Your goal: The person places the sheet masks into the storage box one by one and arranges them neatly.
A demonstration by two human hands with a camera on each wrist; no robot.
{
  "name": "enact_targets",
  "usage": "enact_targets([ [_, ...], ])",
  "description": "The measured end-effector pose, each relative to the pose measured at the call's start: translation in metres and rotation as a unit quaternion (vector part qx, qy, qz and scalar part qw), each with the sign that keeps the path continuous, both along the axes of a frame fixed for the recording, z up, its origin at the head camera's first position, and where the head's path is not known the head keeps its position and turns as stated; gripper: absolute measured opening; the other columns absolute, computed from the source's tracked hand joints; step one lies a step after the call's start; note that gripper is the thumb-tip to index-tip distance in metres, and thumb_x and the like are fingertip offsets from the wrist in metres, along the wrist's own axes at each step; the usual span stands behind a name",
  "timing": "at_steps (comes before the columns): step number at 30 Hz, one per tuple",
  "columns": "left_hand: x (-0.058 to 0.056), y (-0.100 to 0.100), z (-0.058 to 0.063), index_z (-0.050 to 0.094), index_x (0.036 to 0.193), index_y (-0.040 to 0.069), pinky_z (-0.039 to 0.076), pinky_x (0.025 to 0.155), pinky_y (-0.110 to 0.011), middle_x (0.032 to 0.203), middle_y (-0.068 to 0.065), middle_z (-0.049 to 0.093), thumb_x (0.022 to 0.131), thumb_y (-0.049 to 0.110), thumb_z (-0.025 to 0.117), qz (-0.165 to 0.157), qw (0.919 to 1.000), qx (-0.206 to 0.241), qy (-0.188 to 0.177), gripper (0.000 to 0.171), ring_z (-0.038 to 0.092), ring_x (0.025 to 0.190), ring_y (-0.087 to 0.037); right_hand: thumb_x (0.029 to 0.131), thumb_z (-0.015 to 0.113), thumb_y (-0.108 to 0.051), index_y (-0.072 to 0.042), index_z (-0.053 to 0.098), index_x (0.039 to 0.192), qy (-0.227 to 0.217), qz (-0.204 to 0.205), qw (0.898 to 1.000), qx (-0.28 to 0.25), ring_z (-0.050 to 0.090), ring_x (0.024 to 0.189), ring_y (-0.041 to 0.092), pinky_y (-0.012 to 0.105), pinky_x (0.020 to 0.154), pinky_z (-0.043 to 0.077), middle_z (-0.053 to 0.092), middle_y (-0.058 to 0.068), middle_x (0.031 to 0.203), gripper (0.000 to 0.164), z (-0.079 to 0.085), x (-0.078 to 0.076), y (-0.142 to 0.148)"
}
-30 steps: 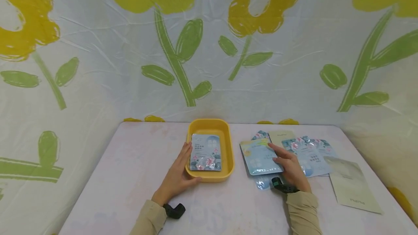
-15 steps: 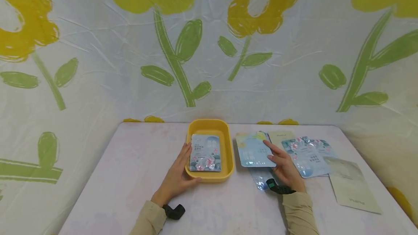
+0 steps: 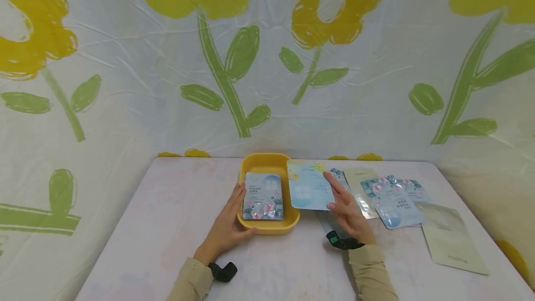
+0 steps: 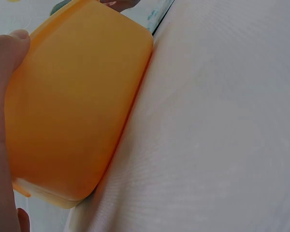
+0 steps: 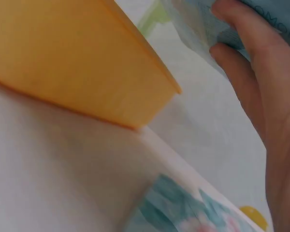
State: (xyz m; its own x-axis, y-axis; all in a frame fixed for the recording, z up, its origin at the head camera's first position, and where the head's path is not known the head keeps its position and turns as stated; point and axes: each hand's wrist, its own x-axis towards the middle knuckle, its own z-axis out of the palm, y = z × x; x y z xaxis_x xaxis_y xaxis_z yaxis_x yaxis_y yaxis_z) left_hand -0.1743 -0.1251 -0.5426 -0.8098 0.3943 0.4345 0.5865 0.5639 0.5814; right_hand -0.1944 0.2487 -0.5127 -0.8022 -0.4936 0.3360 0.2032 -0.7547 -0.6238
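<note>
A light blue face mask packet (image 3: 310,185) with yellow and green print is pinched in my right hand (image 3: 350,212), raised over the right rim of a yellow tray (image 3: 267,159). Its left edge overlaps that rim in the head view. Inside the tray lies a flowered blue face mask packet (image 3: 263,196), face up. My left hand (image 3: 225,226) rests against the tray's near left corner, fingers straight along the left wall and thumb at the front rim. From the left wrist, the tray's outer wall (image 4: 77,96) shows with the thumb on its edge.
On the right, several more packets lie overlapping: flowered blue ones (image 3: 397,203), a beige one (image 3: 362,185), and a larger beige one (image 3: 453,238) near the right edge. Another flowered packet (image 3: 330,222) lies partly under the right hand. A flower-printed curtain (image 3: 334,120) stands behind the table (image 3: 167,245).
My right hand has carried the light blue packet left and slightly up, from over the pile to the tray's right rim. The left hand and the tray have stayed put.
</note>
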Motion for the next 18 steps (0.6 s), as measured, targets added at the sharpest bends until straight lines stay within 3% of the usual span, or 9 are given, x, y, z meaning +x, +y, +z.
enact_targets([
  [4, 0.0, 0.0, 0.0, 0.02, 0.159, 0.008, 0.021, 0.121, -0.044, 0.166, -0.004, 0.014, 0.08, 0.058, 0.075, -0.001, 1.0, 0.002, 0.002, 0.108, 0.009, 0.152, -0.024, 0.088, 0.02, 0.031, -0.01, -0.003, 0.16, 0.009, 0.012, 1.0, 0.008, 0.023, 0.149, 0.02, 0.032, 0.109, 0.042, -0.014, 0.005, 0.166, 0.086, 0.008, -0.002, -0.018],
  [8, 0.0, 0.0, -0.001, 0.02, 0.159, 0.008, 0.021, 0.121, -0.044, 0.166, -0.003, 0.013, 0.081, 0.06, 0.073, -0.002, 1.0, 0.001, -0.003, 0.107, 0.008, 0.152, -0.023, 0.085, 0.027, 0.033, -0.006, -0.002, 0.159, 0.027, -0.011, 0.999, 0.043, 0.023, 0.149, 0.019, 0.036, 0.112, 0.033, -0.013, 0.009, 0.166, 0.088, 0.016, -0.002, -0.034],
  [13, -0.001, 0.0, -0.001, 0.018, 0.16, 0.013, 0.021, 0.121, -0.043, 0.166, -0.002, 0.013, 0.081, 0.062, 0.072, 0.0, 1.0, 0.0, 0.0, 0.108, 0.008, 0.152, -0.023, 0.086, 0.031, 0.032, -0.009, -0.001, 0.16, 0.023, -0.026, 0.996, 0.087, 0.027, 0.147, 0.019, 0.035, 0.111, 0.035, -0.012, 0.01, 0.166, 0.09, 0.025, -0.001, -0.051],
  [18, -0.001, 0.0, 0.0, 0.014, 0.16, 0.018, 0.02, 0.122, -0.041, 0.166, -0.006, 0.014, 0.081, 0.059, 0.073, -0.007, 0.9999, 0.006, 0.007, 0.107, 0.009, 0.152, -0.024, 0.089, 0.032, 0.029, -0.014, 0.0, 0.161, -0.008, -0.026, 0.991, 0.133, 0.022, 0.149, 0.024, 0.032, 0.11, 0.039, -0.01, 0.006, 0.166, 0.089, 0.035, 0.001, -0.067],
])
